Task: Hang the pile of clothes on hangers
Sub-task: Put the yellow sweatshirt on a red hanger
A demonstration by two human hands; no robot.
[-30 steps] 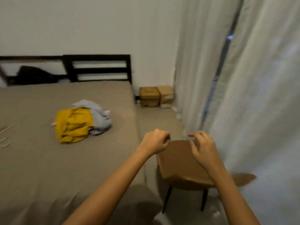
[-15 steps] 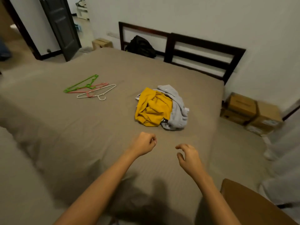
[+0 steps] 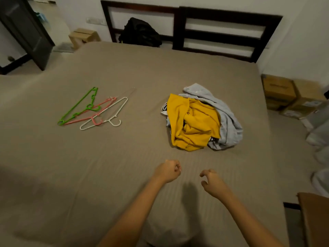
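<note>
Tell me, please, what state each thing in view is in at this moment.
left hand: fingers curled in a fist, holding nothing
right hand: fingers loosely curled, holding nothing
yellow garment: crumpled on the bed, unhung
grey garment: crumpled against it, unhung
green hanger: flat on the bed, bare
pink hanger: flat, bare, overlapping the others
white hanger: flat, bare
door: open

Bed (image 3: 160,72) with hangers (image 3: 89,106), clothes pile (image 3: 195,122)

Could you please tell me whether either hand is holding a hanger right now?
No: the left hand and the right hand hold nothing, and the three hangers lie untouched on the bed off to the left.
</note>
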